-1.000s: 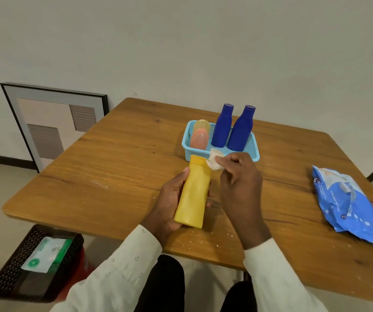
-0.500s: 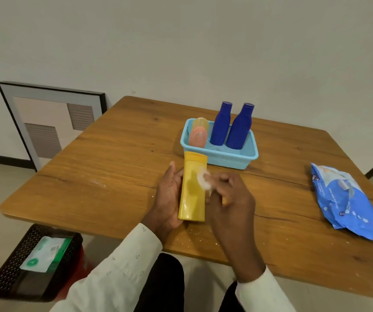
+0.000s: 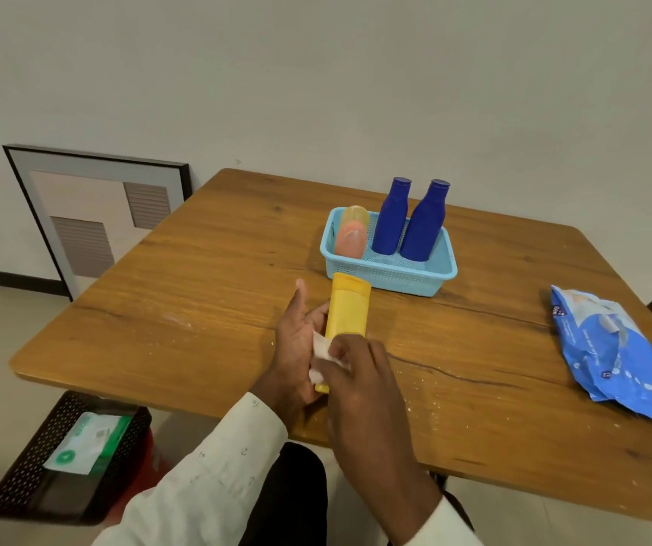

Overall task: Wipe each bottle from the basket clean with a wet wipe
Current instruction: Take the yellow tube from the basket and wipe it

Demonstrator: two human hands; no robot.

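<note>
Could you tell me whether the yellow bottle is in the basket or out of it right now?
Out. The yellow bottle lies in front of the blue basket, held by the left hand.

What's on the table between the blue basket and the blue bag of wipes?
Nothing. In the head view, the stretch of table between the basket and the bag of wipes is just bare wood with a long crack.

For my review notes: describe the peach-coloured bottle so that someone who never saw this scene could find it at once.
On the wooden table stands a light blue basket, beyond the hands. The peach-coloured bottle sits at the basket's left end, beside two dark blue bottles. Unlike those tall, opaque, upright neighbours, it is shorter, rounded and translucent orange-pink.
</note>
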